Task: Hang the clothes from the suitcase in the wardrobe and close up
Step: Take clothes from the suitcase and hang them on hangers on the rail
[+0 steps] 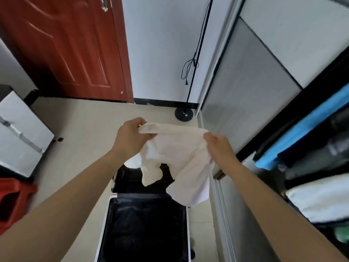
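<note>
A cream-white shirt (177, 157) hangs in the air over the open black suitcase (145, 227) on the floor. My left hand (132, 137) grips the shirt's upper left edge. My right hand (219, 148) pinches its upper right edge. The shirt's lower folds droop over the suitcase's far half. The near half of the suitcase shows a dark lining. The wardrobe (313, 163) stands open on the right, with blue, dark and white clothes hanging inside.
A red-brown door (71, 48) is ahead on the left. A black lamp stand base (184, 114) with a cable sits by the far wall. A white cabinet (20, 133) and something red (13, 197) are at the left. The grey sliding wardrobe door (245, 87) is beside my right hand.
</note>
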